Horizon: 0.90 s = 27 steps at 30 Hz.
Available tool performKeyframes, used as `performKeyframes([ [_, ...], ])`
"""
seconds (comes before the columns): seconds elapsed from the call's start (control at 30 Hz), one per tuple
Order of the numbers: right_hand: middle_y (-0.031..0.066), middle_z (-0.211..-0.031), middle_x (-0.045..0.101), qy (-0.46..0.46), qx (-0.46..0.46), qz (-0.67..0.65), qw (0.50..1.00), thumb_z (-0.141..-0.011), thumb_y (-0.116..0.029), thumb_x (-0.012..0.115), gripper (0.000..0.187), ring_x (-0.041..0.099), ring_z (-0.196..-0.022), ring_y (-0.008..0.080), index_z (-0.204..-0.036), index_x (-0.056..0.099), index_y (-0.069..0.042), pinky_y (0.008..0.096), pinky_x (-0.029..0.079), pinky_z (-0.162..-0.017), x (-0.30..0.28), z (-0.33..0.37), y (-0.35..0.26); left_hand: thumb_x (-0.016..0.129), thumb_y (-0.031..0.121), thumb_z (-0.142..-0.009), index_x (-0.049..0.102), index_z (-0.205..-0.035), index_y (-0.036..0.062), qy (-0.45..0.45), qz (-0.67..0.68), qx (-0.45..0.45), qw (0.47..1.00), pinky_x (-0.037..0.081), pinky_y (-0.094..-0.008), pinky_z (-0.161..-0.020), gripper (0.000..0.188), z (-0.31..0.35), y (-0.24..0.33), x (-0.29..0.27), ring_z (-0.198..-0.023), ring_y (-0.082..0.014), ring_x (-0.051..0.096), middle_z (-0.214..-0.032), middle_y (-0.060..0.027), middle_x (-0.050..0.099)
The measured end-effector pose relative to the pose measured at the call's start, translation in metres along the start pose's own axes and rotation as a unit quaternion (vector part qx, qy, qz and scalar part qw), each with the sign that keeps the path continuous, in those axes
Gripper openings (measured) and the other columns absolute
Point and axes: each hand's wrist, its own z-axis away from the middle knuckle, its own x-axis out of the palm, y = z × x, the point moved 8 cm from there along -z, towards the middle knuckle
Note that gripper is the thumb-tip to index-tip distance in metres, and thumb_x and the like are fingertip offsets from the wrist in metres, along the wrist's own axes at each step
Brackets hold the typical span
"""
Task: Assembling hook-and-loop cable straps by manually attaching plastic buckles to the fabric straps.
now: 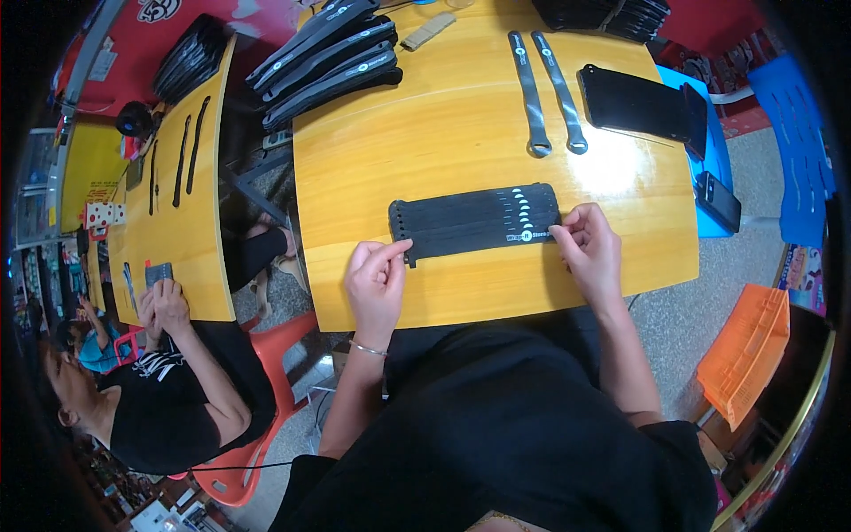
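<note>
A row of black cable straps point(456, 223) lies side by side on the yellow table, forming a flat rectangle with white half-round prints near its right end. My left hand point(376, 282) is closed in a pinch at the near left corner, by the straps' holed ends. At the near right corner, my right hand point(592, 255) pinches the edge of the row between thumb and finger. Two loose grey straps, a left one point(530, 96) and a right one point(560, 93), lie apart beyond the row, their wider holed ends toward me.
Stacked strap bundles point(328, 66) fill the table's far left corner, near a tan strip point(427, 31). A black tablet-like slab point(634, 102) lies far right; a phone point(718, 202) rests on a blue stool. At left, a co-worker's hands point(167, 306) work over another table. An orange crate point(745, 355) stands right.
</note>
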Motion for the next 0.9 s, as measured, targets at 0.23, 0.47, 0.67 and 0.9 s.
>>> performKeyframes([
  [0.23, 0.0015, -0.067, 0.056, 0.003, 0.002, -0.007, 1.000, -0.079, -0.004, 0.069, 0.020, 0.054, -0.055, 0.0051, -0.083, 0.050, -0.002, 0.0200, 0.044, -0.051, 0.000, 0.000, 0.001, 0.059, -0.010, -0.076, 0.070, -0.090, 0.0046, -0.014, -0.027, 0.010, 0.999, 0.035, -0.0213, -0.049, 0.023, -0.001, 0.003, 0.001, -0.059, -0.0086, 0.045, -0.074, -0.0023, 0.046],
  [0.47, 0.0016, -0.066, 0.056, 0.009, 0.002, 0.002, 1.000, -0.079, -0.005, 0.069, 0.020, 0.054, -0.054, 0.0055, -0.083, 0.050, -0.002, 0.0203, 0.043, -0.050, 0.000, 0.000, 0.001, 0.058, -0.010, -0.075, 0.070, -0.090, 0.0048, -0.020, -0.048, 0.013, 0.999, 0.036, -0.0226, -0.049, 0.024, -0.002, 0.011, 0.001, -0.059, -0.0107, 0.047, -0.074, -0.0036, 0.047],
  [0.67, 0.0020, -0.067, 0.057, 0.024, -0.004, 0.012, 1.000, -0.078, -0.004, 0.069, 0.020, 0.054, -0.054, 0.0063, -0.084, 0.050, -0.002, 0.0210, 0.044, -0.050, 0.000, 0.000, 0.000, 0.058, -0.010, -0.075, 0.070, -0.090, 0.0047, -0.020, -0.063, 0.030, 0.997, 0.038, -0.0244, -0.051, 0.024, -0.001, 0.010, 0.001, -0.062, -0.0136, 0.048, -0.075, -0.0054, 0.048],
  [0.9, 0.0022, -0.065, 0.057, 0.025, -0.008, 0.023, 0.999, -0.078, -0.004, 0.069, 0.020, 0.054, -0.053, 0.0064, -0.084, 0.050, -0.002, 0.0211, 0.043, -0.050, 0.001, 0.002, -0.004, 0.059, -0.009, -0.074, 0.070, -0.089, 0.0046, -0.012, -0.061, 0.023, 0.998, 0.040, -0.0256, -0.052, 0.023, 0.002, 0.011, 0.000, -0.064, -0.0151, 0.050, -0.076, -0.0062, 0.048],
])
